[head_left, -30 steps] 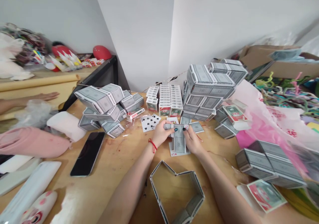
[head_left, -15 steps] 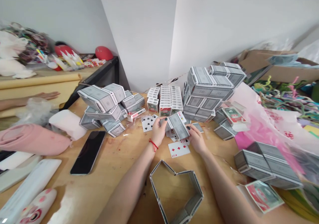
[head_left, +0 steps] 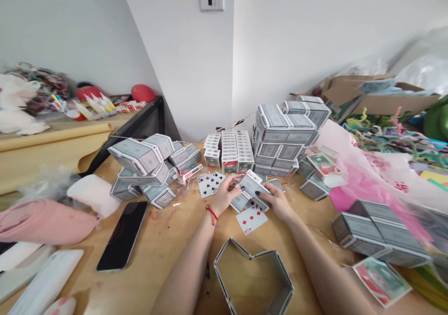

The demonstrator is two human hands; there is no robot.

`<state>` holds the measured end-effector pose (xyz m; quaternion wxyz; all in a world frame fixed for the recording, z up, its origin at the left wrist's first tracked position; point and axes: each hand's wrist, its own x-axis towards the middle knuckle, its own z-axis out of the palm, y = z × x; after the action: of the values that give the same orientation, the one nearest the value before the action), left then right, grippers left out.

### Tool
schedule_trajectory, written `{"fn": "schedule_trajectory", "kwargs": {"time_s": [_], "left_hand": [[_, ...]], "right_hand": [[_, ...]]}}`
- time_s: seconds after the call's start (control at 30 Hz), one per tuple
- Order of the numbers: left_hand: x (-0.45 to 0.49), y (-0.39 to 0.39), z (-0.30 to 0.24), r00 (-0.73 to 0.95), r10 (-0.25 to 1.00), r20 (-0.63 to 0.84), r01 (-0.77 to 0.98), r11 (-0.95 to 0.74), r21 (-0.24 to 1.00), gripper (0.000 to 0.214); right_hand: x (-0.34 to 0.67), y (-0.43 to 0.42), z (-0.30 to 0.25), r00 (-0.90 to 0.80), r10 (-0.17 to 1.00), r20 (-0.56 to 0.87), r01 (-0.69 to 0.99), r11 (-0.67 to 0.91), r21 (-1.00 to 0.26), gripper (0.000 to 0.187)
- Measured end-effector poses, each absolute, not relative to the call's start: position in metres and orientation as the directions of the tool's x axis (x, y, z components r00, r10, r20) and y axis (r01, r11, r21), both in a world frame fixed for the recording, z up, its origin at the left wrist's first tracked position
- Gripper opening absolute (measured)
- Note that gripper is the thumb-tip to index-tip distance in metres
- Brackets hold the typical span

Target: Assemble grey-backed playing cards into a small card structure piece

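Note:
Between both hands are grey-backed playing cards (head_left: 249,184), joined or overlapping; I cannot tell which. My left hand (head_left: 227,194) pinches their left side, a red cord round its wrist. On the right side, my right hand (head_left: 275,197) grips them with its thumb on top. Under the held cards lies a face-up diamond card (head_left: 252,220), partly covering other cards. A spade card (head_left: 210,184) rests face up left of my left hand. Nearer me, between my forearms, stands a heart-shaped frame (head_left: 280,282) built of grey cards.
Stacks of grey card boxes stand at left (head_left: 136,154) and right (head_left: 276,133), with upright card packs (head_left: 230,151) between. A black phone (head_left: 123,235) lies left. More box blocks (head_left: 380,231) and an opened card pack (head_left: 381,280) are at right.
The held cards have turned and tilted flatter, and both thumbs now lie on top of them. The view has tipped upward, showing a wall switch. The other person's hand at left is out of view.

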<state>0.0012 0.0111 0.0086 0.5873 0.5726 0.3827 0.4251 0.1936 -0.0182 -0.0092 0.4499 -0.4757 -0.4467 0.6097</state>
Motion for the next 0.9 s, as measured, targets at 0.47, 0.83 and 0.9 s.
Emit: {"fn": "schedule_trajectory", "kwargs": {"time_s": [0.47, 0.83, 0.9], "left_hand": [[0.0011, 0.0109, 0.0045, 0.284, 0.955, 0.088, 0.159, -0.138, 0.978, 0.017], [-0.0004, 0.0106, 0.0007, 0.494, 0.869, -0.028, -0.004, 0.035, 0.999, 0.021], [0.0007, 0.0103, -0.0002, 0.487, 0.873, -0.034, 0.002, 0.038, 0.999, 0.018]], "right_hand": [[0.1851, -0.0198, -0.0041, -0.179, 0.983, -0.048, -0.076, -0.062, -0.995, 0.036], [0.1895, -0.0175, -0.0084, -0.134, 0.979, -0.153, -0.126, -0.171, -0.977, 0.036], [0.1894, -0.0180, -0.0083, -0.125, 0.979, -0.159, -0.116, -0.174, -0.978, 0.034]]}}
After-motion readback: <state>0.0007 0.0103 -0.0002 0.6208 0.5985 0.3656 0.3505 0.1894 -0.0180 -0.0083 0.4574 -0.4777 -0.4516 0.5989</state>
